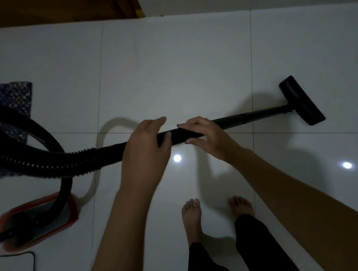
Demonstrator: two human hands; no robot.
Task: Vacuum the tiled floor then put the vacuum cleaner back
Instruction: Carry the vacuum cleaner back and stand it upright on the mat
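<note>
Canister (pixel 38 217) is sitting at eight o'clock, its hose (pixel 49 162) looping toward centre. I am watching the left hand (pixel 147 145) curling round the wand (pixel 235 119), the right hand (pixel 203 134) loosely clasping it just beside, the floor head (pixel 301 100) resting on tiled floor (pixel 170 73) at two o'clock. I am judging vacuuming underway, storing pending; no lettering is showing.

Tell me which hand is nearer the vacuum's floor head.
Right. The right hand holds the wand on the side toward the floor head. The left hand holds it farther back, next to the ribbed hose.
</note>
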